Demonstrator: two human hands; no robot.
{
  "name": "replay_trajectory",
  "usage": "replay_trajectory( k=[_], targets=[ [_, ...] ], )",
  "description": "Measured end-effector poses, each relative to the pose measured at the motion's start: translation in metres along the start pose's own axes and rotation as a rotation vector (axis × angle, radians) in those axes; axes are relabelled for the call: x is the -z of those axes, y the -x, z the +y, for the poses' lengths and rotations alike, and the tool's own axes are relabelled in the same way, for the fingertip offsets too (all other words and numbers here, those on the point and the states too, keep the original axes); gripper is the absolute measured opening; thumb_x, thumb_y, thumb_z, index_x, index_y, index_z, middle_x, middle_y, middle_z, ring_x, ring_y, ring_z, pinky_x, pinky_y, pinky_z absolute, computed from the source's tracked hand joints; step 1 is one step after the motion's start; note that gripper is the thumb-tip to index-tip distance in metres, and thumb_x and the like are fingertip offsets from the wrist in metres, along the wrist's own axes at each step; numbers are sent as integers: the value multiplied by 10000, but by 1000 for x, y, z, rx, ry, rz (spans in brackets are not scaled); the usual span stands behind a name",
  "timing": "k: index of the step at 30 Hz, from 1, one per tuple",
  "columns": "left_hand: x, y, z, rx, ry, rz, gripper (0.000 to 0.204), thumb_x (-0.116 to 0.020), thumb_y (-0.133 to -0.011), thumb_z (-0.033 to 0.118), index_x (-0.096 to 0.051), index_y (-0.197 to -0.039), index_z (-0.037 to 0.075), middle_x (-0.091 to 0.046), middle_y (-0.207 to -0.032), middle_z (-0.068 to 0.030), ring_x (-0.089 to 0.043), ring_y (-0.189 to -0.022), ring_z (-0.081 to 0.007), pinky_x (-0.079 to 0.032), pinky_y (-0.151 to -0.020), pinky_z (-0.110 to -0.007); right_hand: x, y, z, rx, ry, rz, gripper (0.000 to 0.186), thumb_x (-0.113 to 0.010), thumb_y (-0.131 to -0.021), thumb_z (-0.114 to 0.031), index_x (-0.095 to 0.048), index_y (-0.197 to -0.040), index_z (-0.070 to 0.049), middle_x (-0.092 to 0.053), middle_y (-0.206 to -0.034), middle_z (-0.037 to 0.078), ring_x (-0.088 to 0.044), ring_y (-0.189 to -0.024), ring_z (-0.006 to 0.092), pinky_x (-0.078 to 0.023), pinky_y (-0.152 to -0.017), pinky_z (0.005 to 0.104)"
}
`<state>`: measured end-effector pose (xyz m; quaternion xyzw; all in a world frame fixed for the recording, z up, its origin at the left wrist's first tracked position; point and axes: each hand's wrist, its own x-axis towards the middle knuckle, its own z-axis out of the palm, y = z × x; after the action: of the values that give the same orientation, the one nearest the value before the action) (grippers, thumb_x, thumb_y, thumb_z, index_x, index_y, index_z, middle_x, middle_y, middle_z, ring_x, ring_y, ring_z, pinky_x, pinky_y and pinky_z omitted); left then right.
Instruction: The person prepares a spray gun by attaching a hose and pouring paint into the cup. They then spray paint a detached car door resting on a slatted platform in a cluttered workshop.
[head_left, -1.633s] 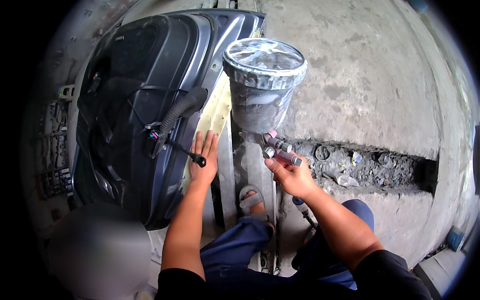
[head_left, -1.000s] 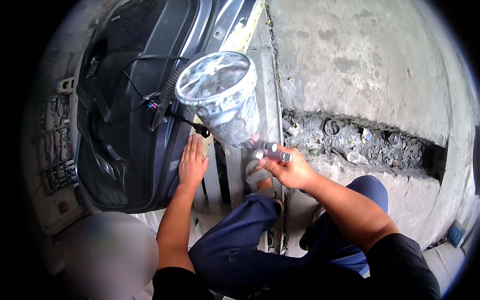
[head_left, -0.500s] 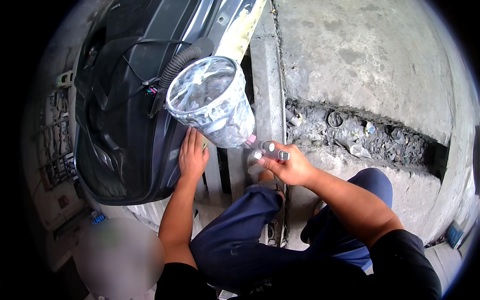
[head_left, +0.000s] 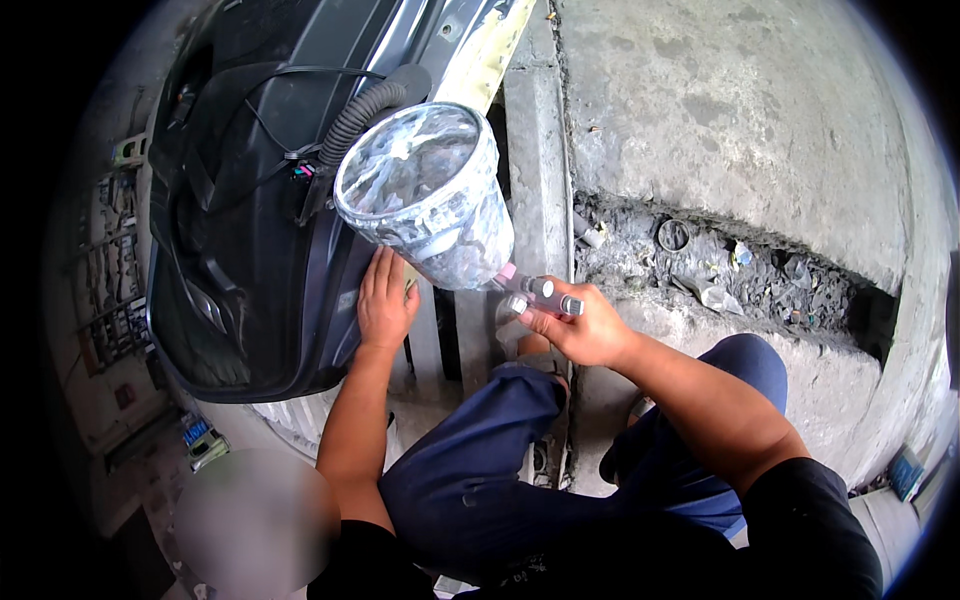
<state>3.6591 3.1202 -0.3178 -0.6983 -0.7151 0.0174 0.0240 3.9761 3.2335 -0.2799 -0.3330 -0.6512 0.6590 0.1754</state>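
Note:
My right hand [head_left: 588, 325] is closed around the grip of a tool that looks like a spray gun [head_left: 545, 292], with metal knobs showing beside the fingers. In front of it is a large cup [head_left: 455, 245], smeared white, blue and grey, its wide round rim tilted toward the upper left. My left hand [head_left: 385, 308] rests with its fingers stretched out along the edge of a dark car door [head_left: 270, 290], just below the cup. A small yellowish piece [head_left: 410, 275] shows by its fingers; whether the hand holds it I cannot tell.
A ribbed black hose [head_left: 355, 120] and thin cables lie on the door panel. To the right, a rubble-filled trench [head_left: 740, 265] breaks the concrete floor [head_left: 720, 110]. Crowded shelving [head_left: 110, 270] stands at the far left. A blurred round shape [head_left: 255, 525] fills the lower left.
The cup and spray gun have shifted slightly right, the cup a little upward too. My left hand stays on the door edge. The blurred shape has moved right and down.

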Motion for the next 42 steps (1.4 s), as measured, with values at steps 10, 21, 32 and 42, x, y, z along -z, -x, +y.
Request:
replay_trajectory(
  k=[10,21,32,42],
  targets=[
    [6,3,2,15,25,-36,624,-695,-755,139,-457,-1309,-22,-450,-1369,-181,-418,-1292,-344,-368,-1062,-423,1,2,-1,-21,-8,-8,263,-678,-880,-258,-614,-1011,-39,-597,-622,106,-601,-545,225,-475,-548,332],
    [2,4,13,61,36,19,627,-638,-733,90,-437,-1316,-23,-443,-1368,-187,-415,-1286,-366,-358,-1059,-459,1,1,2,8,1,-3,257,-683,-877,-267,-610,-974,-40,-591,-628,106,-579,-538,223,-470,-545,332],
    [-16,1,27,183,20,107,599,-543,-758,108,-400,-1311,-72,-402,-1368,-248,-379,-1281,-416,-306,-1071,-500,3,2,3,-17,-16,-17,264,-682,-874,-248,-618,-1035,-49,-612,-651,111,-598,-553,246,-476,-551,336],
    [-15,5,18,194,120,66,633,-594,-763,128,-389,-1334,-49,-395,-1368,-246,-368,-1278,-416,-285,-1074,-502,10,1,-4,-73,-76,-45,253,-676,-857,-227,-610,-1015,-41,-628,-701,178,-636,-650,343,-494,-621,392]
  ],
)
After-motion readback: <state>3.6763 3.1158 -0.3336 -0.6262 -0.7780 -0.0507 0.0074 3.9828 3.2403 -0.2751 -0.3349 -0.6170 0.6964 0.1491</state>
